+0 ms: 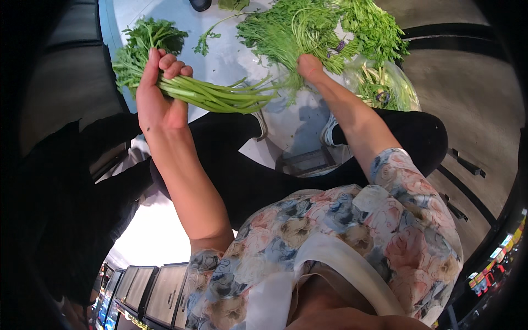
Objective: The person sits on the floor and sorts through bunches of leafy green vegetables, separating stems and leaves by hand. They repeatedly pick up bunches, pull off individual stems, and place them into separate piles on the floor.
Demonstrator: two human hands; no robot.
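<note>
My left hand [165, 82] is closed around a bunch of leafy greens, raised above the floor. Its feathery leaves [152, 39] fan out at the upper left, and its pale green stems [218, 95] point right. My right hand [310, 68] reaches forward to the near edge of a pile of loose greens [272, 31]; its fingertips are hidden, so I cannot tell whether it grips any stems. Beside it lie bundled stems with a purple tie [339, 46]. A single sprig [208, 39] lies apart, left of the pile.
A clear plastic bag [406, 88] holding greens lies right of my right forearm. More leafy greens [371, 29] lie behind it. Dark-framed cabinets [466, 95] line the right side. A person in black clothing [62, 214] is close on my left. A dark shoe [201, 4] shows at the far edge.
</note>
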